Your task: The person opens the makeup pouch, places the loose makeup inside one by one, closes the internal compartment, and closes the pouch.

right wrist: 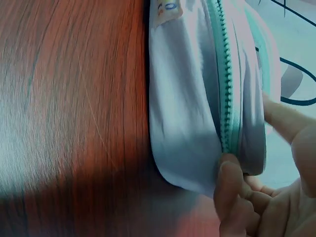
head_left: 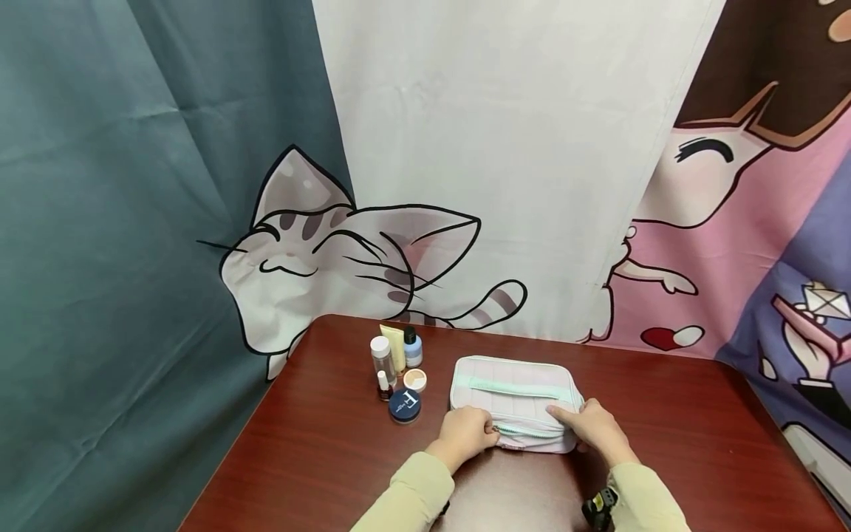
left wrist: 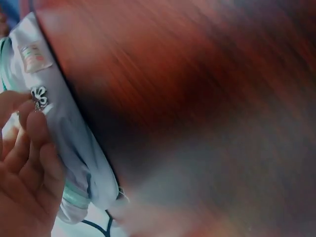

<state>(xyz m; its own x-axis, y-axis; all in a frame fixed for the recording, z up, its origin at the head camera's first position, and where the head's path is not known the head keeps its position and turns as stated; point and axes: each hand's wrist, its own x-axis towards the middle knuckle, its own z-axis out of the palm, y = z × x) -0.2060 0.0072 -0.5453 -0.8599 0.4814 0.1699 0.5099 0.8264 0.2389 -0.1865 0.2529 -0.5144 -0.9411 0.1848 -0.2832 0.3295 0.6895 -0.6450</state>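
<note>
A pale lilac cosmetic bag (head_left: 515,371) with a mint carry strap (head_left: 515,389) lies on the table. My left hand (head_left: 467,433) is at its front left corner and pinches the zipper pull; a metal flower charm (left wrist: 39,97) shows at the fingertips in the left wrist view. At the right end, my right hand (head_left: 597,428) grips the bag's corner, thumb on the top and fingers low on the side. The mint zipper teeth (right wrist: 226,94) run along the side in the right wrist view, with the fabric parted beside them. The bag's inside is hidden.
Left of the bag stand a white-capped clear bottle (head_left: 382,357), a yellow tube (head_left: 395,346), a blue bottle (head_left: 413,350) and a small dark bottle (head_left: 384,390). A beige round compact (head_left: 415,380) and a dark round case (head_left: 404,406) lie by them. A printed curtain (head_left: 518,148) hangs behind the table.
</note>
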